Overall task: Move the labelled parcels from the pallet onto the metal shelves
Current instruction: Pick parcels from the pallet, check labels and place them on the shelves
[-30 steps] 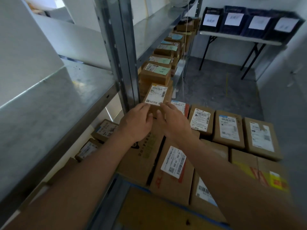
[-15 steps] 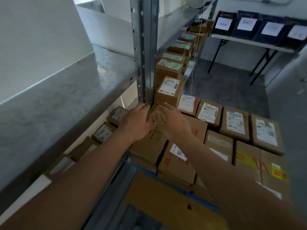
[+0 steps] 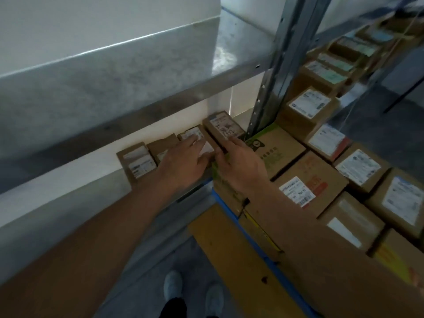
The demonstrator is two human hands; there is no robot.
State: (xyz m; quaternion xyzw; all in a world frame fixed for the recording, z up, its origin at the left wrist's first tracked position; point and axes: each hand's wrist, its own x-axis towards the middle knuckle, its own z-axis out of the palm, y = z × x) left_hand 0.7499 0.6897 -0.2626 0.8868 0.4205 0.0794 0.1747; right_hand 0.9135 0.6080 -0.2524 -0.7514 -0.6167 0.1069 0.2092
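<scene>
Parcel [image 3: 206,146] on the lower shelf [image 3: 110,189] lies under both hands' straight, flat fingers [image 3: 191,142].

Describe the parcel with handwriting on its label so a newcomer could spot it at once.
Find the grey upright post of the shelves. On the low shelf just left of its foot runs a row of small parcels; take the rightmost parcel, beside the right hand. Only its label carries dark handwritten marks.

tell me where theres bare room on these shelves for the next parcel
The upper shelf is bare steel up to the grey post. On the lower shelf, only the strip left of the leftmost parcel looks free. Both hands crowd the parcel row by the post; the pallet is packed.
</scene>
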